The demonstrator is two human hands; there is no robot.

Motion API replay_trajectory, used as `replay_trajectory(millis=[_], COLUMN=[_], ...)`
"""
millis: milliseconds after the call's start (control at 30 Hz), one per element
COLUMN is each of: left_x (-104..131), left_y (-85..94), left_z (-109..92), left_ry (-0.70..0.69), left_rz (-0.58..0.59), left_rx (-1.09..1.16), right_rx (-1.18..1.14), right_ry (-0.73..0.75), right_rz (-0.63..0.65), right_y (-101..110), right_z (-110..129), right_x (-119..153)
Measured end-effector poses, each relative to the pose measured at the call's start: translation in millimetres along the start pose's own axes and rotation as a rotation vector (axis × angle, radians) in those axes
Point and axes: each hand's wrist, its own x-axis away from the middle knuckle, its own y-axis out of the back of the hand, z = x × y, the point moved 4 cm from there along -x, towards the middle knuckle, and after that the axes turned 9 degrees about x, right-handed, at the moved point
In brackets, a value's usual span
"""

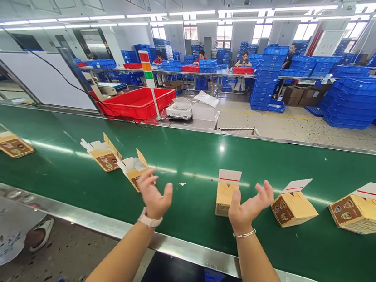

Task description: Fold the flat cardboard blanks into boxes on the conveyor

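Observation:
My left hand, with a pale watch band at the wrist, hovers over the green conveyor belt with its fingers spread. Just behind and left of it sits a brown carton with raised flaps, partly covered by the hand. My right hand, a thin bracelet on its wrist, is also open, palm turned inward. It overlaps the edge of a tan carton whose white flap with a red strip stands up; whether they touch I cannot tell. Neither hand holds anything.
Two more cartons with raised white flaps, one nearer and one farther, are on the right. Another open carton and a flat-lying one are leftward. A red bin and signal light stand behind the belt.

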Motion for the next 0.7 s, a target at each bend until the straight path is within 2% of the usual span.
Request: replay_trajectory(millis=[33, 67, 133, 167, 233, 333, 433, 500, 567, 700], left_x=[-7, -15, -30, -36, -43, -37, -17, 3, 23, 43], left_y=[19.1, 36.2, 62.3, 69.8, 72.2, 54.7, 29.2, 9.5, -8.8, -30.9], left_z=[9, 20, 44, 56, 76, 86, 71, 52, 30, 1], left_ry=[-0.040, -0.024, 0.097, 0.187, 0.379, 0.558, 0.566, 0.551, 0.513, 0.408], left_rz=[-0.075, -0.124, -0.155, -0.127, -0.006, 0.134, 0.116, 0.155, 0.248, 0.446], left_rx=[-0.092, -0.179, -0.271, -0.264, -0.158, -0.034, -0.062, -0.039, 0.033, 0.189], right_rx=[0.007, 0.002, -0.045, -0.084, -0.174, -0.272, -0.298, -0.257, -0.189, -0.049], right_ry=[0.144, 0.253, 0.363, 0.385, 0.414, 0.466, 0.482, 0.473, 0.461, 0.393], right_rz=[-0.054, -0.084, -0.073, -0.031, 0.114, 0.426, 0.694, 0.793, 0.860, 0.926], right_y=[3, 5, 5, 3, -3, -15, -27, -34, -42, -53], right_z=[10, 19, 32, 37, 43, 47, 43, 35, 26, 6], right_x=[4, 9, 19, 24, 31, 39, 49, 57, 66, 75])
